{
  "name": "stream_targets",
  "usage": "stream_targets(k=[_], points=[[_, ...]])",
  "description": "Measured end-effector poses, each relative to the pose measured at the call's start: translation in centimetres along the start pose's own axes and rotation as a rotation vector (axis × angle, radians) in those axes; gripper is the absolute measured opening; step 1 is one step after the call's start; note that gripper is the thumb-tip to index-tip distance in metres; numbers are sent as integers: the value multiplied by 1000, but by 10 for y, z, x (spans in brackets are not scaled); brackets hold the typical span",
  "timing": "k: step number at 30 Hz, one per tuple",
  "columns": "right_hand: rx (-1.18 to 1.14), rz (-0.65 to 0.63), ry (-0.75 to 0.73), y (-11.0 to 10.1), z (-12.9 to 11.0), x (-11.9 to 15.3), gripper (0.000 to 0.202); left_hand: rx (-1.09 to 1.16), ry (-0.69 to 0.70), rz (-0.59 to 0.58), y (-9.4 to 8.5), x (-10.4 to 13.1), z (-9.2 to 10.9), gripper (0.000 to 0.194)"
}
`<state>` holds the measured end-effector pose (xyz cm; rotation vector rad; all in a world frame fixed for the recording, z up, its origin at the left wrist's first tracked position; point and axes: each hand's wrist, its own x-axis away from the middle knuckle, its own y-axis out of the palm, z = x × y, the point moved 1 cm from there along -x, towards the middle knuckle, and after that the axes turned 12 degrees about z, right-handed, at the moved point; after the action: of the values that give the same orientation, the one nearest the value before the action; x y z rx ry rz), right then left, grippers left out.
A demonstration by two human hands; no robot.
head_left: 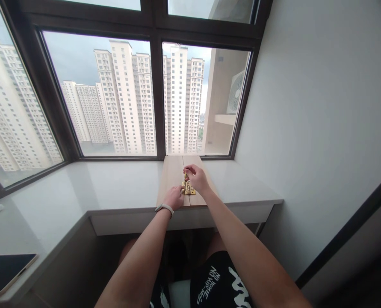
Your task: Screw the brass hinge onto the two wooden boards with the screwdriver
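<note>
A gold-coloured hinge [189, 188] lies across the seam between two pale wooden boards [171, 171] on the white sill desk. My left hand [174, 197], with a band on its wrist, rests at the hinge's left edge, its fingers close together. Just above the hinge, my right hand [196, 176] is closed in a pinch round a small, thin yellow and dark tool [186, 175], which points down toward the hinge. The tool's tip is too small to make out.
The white desk [129, 184] runs under the windows, with its front edge near my forearms. A dark-screened tablet [7, 271] lies at the lower left. A white wall [321, 107] rises on the right.
</note>
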<state>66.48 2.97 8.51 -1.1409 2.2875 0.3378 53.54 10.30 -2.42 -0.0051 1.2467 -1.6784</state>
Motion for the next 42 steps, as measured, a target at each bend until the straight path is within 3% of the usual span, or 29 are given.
stream_targets(k=[4,17,25,36,42], points=[[21,69,-6,-2,-2,0,39,-2,-5,2,2,0,-2,42],[-39,-48,0,6,5,2,31,-3,14,11,0,0,-1,43],[25,69,-30,-2,-4,3,35,-2,9,3,0,0,0,42],[-47,-35,-20,3,6,2,31,-12,12,6,0,0,0,40],[53,63,-57,1,8,1,29,-22,15,12,0,-1,-1,42]])
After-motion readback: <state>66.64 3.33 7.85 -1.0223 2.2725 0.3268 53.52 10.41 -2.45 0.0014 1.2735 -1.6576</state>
